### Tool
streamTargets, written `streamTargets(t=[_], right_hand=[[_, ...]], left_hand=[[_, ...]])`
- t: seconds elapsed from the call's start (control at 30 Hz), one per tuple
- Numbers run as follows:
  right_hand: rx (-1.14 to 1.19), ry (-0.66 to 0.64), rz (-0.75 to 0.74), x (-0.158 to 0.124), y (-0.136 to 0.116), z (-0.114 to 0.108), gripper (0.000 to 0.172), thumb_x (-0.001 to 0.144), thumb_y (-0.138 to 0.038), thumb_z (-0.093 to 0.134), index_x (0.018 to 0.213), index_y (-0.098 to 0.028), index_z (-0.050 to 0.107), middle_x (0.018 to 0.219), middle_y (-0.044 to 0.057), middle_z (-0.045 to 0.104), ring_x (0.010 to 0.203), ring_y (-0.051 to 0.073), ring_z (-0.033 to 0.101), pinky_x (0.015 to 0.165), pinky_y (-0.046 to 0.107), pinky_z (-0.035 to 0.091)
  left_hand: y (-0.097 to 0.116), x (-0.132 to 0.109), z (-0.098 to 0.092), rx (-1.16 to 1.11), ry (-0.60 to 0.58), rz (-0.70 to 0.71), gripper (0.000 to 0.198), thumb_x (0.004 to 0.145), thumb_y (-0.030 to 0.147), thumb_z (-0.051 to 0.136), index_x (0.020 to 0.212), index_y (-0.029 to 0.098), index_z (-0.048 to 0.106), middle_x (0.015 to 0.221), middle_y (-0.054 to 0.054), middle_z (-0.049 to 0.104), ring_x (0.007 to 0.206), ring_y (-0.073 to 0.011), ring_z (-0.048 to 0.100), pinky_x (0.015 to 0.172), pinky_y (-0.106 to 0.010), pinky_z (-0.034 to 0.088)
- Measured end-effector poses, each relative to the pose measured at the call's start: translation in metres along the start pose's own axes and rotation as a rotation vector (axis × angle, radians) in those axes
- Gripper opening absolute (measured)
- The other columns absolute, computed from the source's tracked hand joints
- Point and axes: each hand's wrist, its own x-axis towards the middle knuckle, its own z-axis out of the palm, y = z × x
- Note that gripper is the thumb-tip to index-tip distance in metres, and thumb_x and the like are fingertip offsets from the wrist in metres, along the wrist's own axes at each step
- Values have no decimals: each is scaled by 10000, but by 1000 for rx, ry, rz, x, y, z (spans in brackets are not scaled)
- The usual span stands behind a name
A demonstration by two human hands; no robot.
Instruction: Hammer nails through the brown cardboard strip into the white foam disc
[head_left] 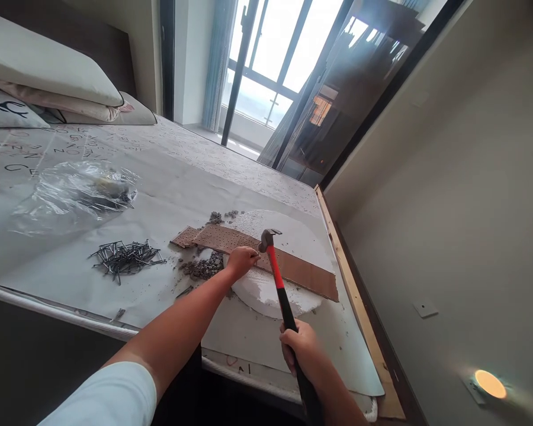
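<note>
My right hand (304,352) is wrapped around the black grip of a claw hammer (276,269) with a red and black handle. Its steel head is raised just above and to the right of my left fingertips. My left hand (243,261) is closed in a pinch over a brown cardboard strip (308,272), on what looks like a nail, mostly hidden by the fingers. Many small holes dot the strip's left part. Beneath it lies a round white foam slab (257,293). Loose nails (127,258) form a pile to the left.
Small grey bits (206,266) are heaped beside the foam, with more behind the strip. A clear plastic bag (82,192) with dark contents lies farther left. Pillows (44,59) are stacked at the bed's head. A wooden edge (350,284) and wall bound the right side.
</note>
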Motion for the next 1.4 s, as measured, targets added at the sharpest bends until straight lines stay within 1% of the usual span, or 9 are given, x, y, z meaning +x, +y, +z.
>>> streamTargets(t=[0.13,0.2,0.37,0.6,0.8,0.93,1.0,1.2,1.4], right_hand=[[52,33,-86,-8,-10,-5,66,622,-255,419,667,-210,403,320,-104,369,271,60,288,298,194,212],[54,53,-86,-9,-14,-6,77,624,-249,436,685,-210,411,324,-108,370,274,65,290,296,198,230],[6,11,8,-2,-3,2,56,614,-226,417,607,-222,362,306,-99,357,264,61,285,296,198,216],[23,86,-98,-6,-9,-2,70,619,-255,425,675,-215,415,321,-103,370,281,71,284,300,200,233],[-12,58,-9,4,11,6,43,586,-237,406,600,-227,367,293,-96,344,258,68,263,290,208,191],[47,64,-104,-7,-1,0,55,618,-235,416,667,-214,409,325,-103,361,283,67,276,306,202,216],[63,73,-114,-9,-5,-3,67,617,-232,420,680,-215,409,323,-107,357,282,68,273,307,202,213],[55,17,40,6,15,4,68,566,-241,392,574,-237,325,279,-93,328,240,67,258,286,209,183],[46,55,-56,-5,8,-3,36,602,-229,404,637,-222,399,318,-105,359,275,69,269,287,198,219]], left_hand=[[1,0,1,13,-12,4,304,776,403,551,634,186,710,694,-65,676,697,-177,588,622,-240,359],[2,0,0,45,-19,8,328,794,405,528,632,182,707,681,-63,675,690,-172,585,614,-236,359],[2,-2,0,107,-20,26,329,814,393,508,663,181,710,719,-60,684,682,-162,583,596,-231,353],[6,-1,-1,160,-30,23,308,817,363,513,672,188,721,721,-65,691,706,-168,590,598,-229,352],[9,-4,-4,185,-33,13,261,809,320,524,715,189,731,782,-56,703,716,-162,598,606,-234,358],[9,-4,-3,200,-42,25,269,815,320,526,689,187,724,761,-54,705,726,-165,605,627,-237,367],[10,-3,-4,223,-40,15,276,818,331,528,692,183,723,752,-57,704,722,-168,606,625,-240,369],[11,-6,-4,301,-78,29,248,815,303,535,714,187,730,806,-56,706,741,-170,614,608,-237,382],[11,-6,-4,336,-97,55,262,822,301,512,775,181,740,840,-69,705,768,-183,625,649,-253,429]])
